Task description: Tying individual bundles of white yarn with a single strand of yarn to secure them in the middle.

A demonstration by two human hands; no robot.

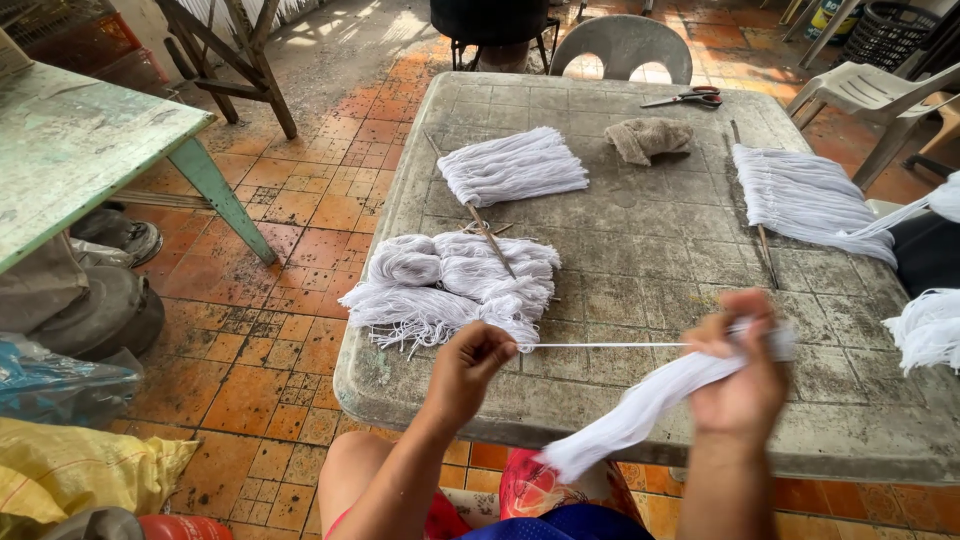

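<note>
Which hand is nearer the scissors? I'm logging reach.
Right. The right hand sits below the scissors, on their side of the table; the left hand is further left.

I see a worn grey plastic table (640, 250). On it, scissors (688, 97) lie at twelve o'clock, a brown rag (648, 138) just below them, white yarn bundles (512, 165) at ten, a fringed hank (800, 195) at two, a heaped pile (450, 285) at nine.

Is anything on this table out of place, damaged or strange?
Nothing is spilled or broken. The table is stained and worn. One pile of white string lies loose with frayed ends over the edge. The right hand is blurred, so its bundle of string is unclear.
</note>
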